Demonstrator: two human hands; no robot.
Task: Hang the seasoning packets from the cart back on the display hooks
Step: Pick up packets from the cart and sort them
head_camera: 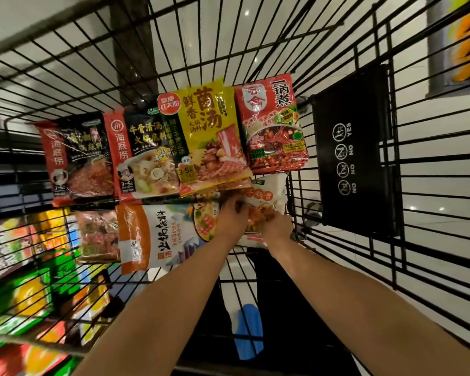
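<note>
I look down into a black wire shopping cart [337, 50] with several seasoning packets lying flat on its floor. Both hands reach onto a white packet [266, 194] with orange print at the cart's right side. My left hand [232, 215] grips its left edge, and my right hand [277, 226] holds its near edge. Beyond it lie a yellow packet [209, 134], a red packet [272, 123] and two black-and-red packets [141, 156] [76, 158]. An orange-and-white packet [160, 234] lies left of my left hand. No display hooks show.
A black child-seat flap with white warning symbols [356, 147] hangs on the cart's right wall. Blurred shelves of colourful goods [25, 280] stand outside the cart at lower left. Shiny floor tiles show through the wires. A blue shoe [248, 329] shows below the cart.
</note>
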